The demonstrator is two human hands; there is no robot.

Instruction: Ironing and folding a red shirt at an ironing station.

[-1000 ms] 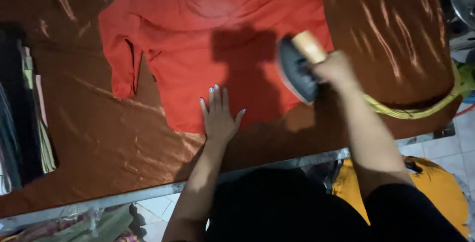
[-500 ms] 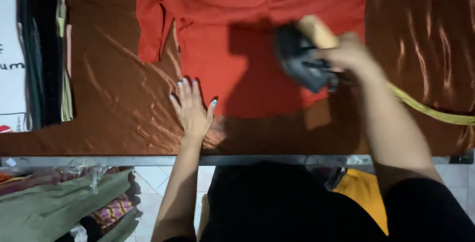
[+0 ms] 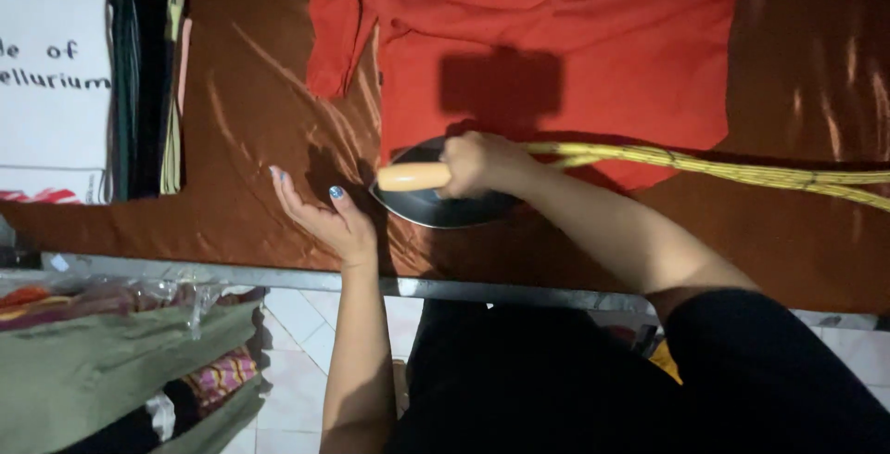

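A red shirt [image 3: 575,46] lies spread on a table covered with shiny brown cloth [image 3: 250,139]. My right hand [image 3: 482,162] grips the pale wooden handle of a dark iron [image 3: 436,205], which rests on the shirt's lower left hem. A yellow braided cord [image 3: 742,171] runs from the iron off to the right, above my forearm. My left hand [image 3: 320,213] hovers palm up with fingers apart just left of the iron, over the brown cloth, holding nothing.
A stack of folded clothes [image 3: 148,74] and a white printed sheet [image 3: 51,74] lie at the left. The table's metal front edge [image 3: 232,278] runs below my hands. Bagged green and patterned fabrics [image 3: 111,361] sit under the table on a tiled floor.
The iron has moved left and toward me, from the middle of the shirt to its lower left hem. My left hand lifted off the shirt and turned palm up.
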